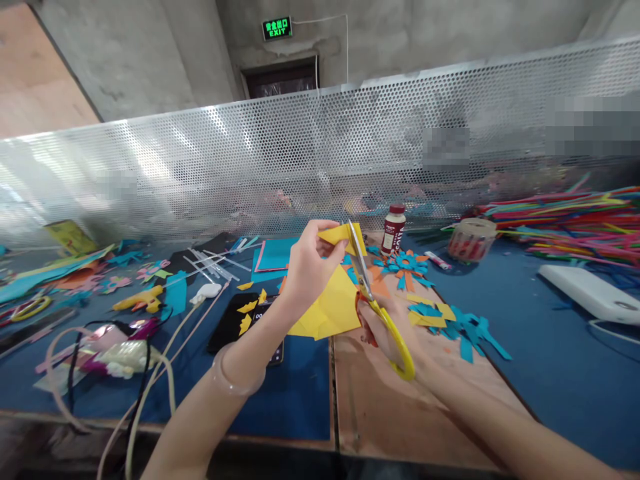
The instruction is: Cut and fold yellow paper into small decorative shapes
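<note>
Between the thumb and fingers of my left hand [316, 263] is a small folded piece of yellow paper [336, 234], held up above the table. My right hand [385, 327] grips scissors [363, 273] with yellow and orange handles. Their blades point up and away from me and cross the right part of the yellow paper; how far they are parted is hard to see. Below my hands lies a larger yellow sheet [327, 307]. Yellow cut scraps [246, 308] rest on a black phone-like device [231, 323] to the left.
A dark red bottle [394, 230] and a tape roll [471, 239] stand behind. Blue paper strips [470, 333] lie right, near a white power bank [590, 293]. On the left are a yellow glue gun [140, 299] and cables [167, 360]. A perforated metal screen [225, 167] borders the table.
</note>
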### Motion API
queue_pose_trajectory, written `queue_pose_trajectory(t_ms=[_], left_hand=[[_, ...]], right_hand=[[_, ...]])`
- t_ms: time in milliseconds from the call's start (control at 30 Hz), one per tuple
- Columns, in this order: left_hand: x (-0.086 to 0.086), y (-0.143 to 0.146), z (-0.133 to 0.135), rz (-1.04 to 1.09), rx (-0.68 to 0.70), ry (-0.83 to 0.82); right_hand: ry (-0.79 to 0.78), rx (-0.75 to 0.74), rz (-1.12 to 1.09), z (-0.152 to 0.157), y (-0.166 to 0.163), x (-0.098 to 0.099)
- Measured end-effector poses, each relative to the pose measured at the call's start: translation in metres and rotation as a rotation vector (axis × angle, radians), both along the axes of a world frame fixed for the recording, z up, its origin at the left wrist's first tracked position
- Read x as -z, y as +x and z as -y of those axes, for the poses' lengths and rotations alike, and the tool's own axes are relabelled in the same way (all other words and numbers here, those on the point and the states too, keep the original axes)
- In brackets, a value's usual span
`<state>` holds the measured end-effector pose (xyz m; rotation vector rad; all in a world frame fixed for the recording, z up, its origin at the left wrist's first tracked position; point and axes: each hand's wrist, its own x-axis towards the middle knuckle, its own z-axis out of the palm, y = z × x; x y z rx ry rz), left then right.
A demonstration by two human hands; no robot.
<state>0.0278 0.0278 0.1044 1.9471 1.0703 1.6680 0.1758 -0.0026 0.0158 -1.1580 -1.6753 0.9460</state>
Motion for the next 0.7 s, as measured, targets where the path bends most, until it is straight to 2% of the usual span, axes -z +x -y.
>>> queue_pose_trajectory(t_ms=[700], left_hand=[[0.0011, 0.0000, -0.0032, 0.032, 0.015, -0.004]], right_hand=[[0.009, 0.020, 0.073, -0.0026, 0.0027, 0.0023]])
